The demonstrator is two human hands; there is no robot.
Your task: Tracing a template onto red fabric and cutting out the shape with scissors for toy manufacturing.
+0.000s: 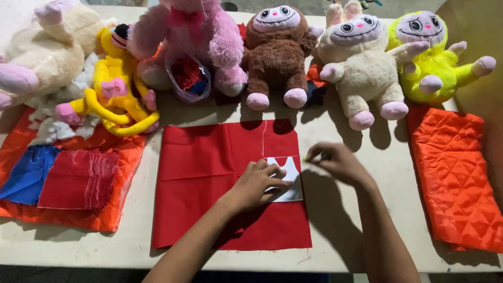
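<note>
Fingers of the left hand (257, 183) press flat on the white paper pattern (289, 181) at the red cloth's (209, 173) right edge, mid-frame, while the right hand (335, 161), just right of it, pinches something too small to tell.

Pale table (361, 157). Centre: red cloth (209, 173), flat. Right edge: folded orange quilted fabric (453, 173). Lower left: orange quilted sheet (126, 173). Along the top: cream plush (47, 47), yellow plush (118, 78), pink plush (194, 36), brown plush (275, 57), beige plush (361, 68), lime plush (432, 63). Upper left: white stuffing (55, 128).
</note>
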